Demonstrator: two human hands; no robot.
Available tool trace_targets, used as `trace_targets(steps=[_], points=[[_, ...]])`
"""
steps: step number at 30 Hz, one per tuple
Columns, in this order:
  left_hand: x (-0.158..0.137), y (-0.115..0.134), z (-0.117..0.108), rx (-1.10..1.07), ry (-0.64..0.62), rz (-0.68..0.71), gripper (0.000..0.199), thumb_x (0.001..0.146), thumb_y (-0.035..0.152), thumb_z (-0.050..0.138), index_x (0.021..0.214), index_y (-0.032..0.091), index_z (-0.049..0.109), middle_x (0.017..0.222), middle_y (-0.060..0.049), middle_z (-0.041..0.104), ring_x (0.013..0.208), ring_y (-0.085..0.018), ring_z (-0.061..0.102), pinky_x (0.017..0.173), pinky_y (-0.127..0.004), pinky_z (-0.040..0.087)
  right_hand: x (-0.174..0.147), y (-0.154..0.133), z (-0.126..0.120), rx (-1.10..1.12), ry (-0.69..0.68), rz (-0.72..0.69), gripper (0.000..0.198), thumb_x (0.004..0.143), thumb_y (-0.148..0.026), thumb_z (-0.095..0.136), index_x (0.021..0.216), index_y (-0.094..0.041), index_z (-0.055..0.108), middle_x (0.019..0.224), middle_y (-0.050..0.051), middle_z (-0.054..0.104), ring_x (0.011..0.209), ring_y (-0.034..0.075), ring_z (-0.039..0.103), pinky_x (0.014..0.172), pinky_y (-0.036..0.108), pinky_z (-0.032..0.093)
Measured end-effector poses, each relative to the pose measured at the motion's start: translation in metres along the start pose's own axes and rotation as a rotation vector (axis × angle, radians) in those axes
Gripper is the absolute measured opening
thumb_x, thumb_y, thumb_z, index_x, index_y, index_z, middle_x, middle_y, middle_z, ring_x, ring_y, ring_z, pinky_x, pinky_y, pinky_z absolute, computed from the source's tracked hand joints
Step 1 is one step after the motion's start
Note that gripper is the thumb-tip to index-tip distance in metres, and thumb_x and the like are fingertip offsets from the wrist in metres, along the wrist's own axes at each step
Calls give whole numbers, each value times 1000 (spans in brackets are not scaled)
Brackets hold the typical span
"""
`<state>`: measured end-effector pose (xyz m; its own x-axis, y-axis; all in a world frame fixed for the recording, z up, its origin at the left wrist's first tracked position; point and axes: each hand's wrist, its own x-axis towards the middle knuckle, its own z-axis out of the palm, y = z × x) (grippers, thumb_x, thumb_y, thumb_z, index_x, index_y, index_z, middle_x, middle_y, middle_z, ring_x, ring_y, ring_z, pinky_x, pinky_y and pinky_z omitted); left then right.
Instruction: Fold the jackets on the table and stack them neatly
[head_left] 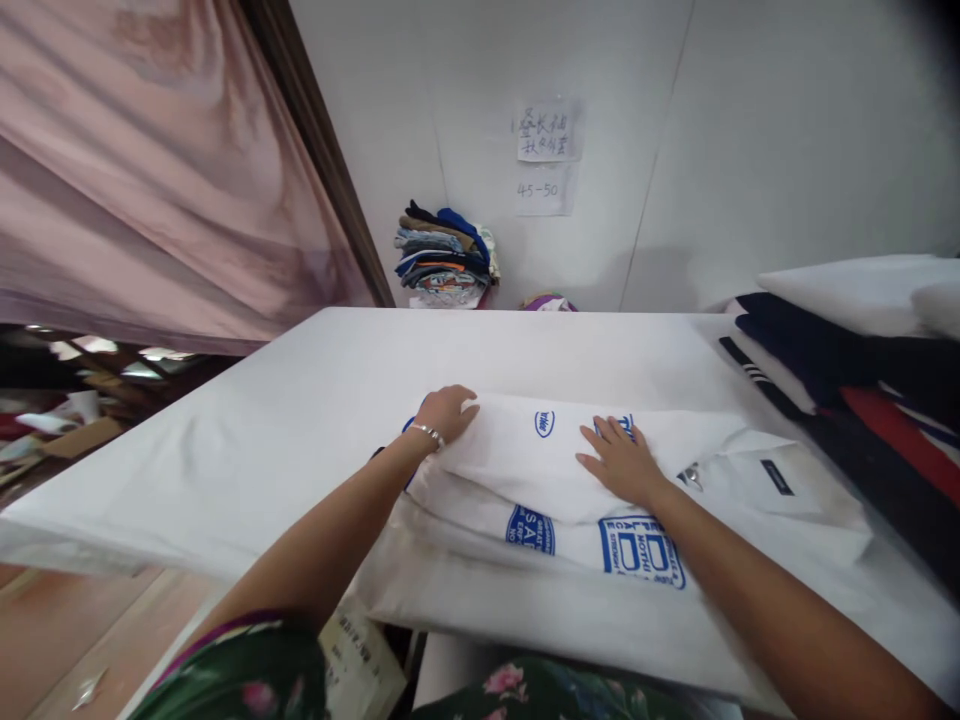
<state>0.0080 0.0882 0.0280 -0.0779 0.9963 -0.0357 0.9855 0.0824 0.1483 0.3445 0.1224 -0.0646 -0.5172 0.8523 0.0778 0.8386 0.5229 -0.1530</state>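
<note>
A white garment [510, 450] with blue printing lies partly folded across the table in front of me, its long side running left to right. The collar end [780, 480], with a dark label inside, points right. My left hand [448, 412], with a bracelet at the wrist, rests on the left end of the garment, fingers slightly bent and thumb apart. On the upper layer, beside a blue print, my right hand [621, 462] lies flat with its fingers spread. A lower layer with larger blue prints [641, 550] shows along the near side.
The white-covered table [247, 430] reaches back to a pale wall. Folded clothes [442, 255] are stacked at the back. More garments [810, 350], dark, red and white, are piled on the right. Handwritten paper notes [544, 135] hang on the wall. A pink curtain [165, 160] hangs at left.
</note>
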Motion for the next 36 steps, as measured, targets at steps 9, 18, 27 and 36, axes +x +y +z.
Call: trace_targets(steps=[9,18,27,36], points=[[52,-46,17,129,-191,-348,91,73,73,59,145,19,47,147,-20,52,131,-36,52,99,-45,46,-3,6,10,-13,40,-18,57,98,-56,38,146,-26,50,158,12,40,148,36,30,116,62,23],[49,-42,10,240,-182,-277,75,75,76,51,118,16,68,124,-21,68,122,-37,58,105,-50,34,-4,3,4,0,39,-9,55,99,-54,38,145,-26,50,158,10,39,148,34,30,117,60,23],[45,-25,18,342,39,-127,60,85,55,50,129,15,61,138,-23,59,133,-41,47,112,-66,23,1,-10,-23,133,-113,61,60,98,-59,38,149,-27,45,163,10,30,152,32,19,121,57,13],[15,20,75,184,-91,201,60,96,45,32,149,19,44,160,-13,36,149,-31,29,116,-60,27,1,61,-57,125,-93,256,51,100,-51,37,143,-26,50,158,11,40,149,29,28,118,55,18]])
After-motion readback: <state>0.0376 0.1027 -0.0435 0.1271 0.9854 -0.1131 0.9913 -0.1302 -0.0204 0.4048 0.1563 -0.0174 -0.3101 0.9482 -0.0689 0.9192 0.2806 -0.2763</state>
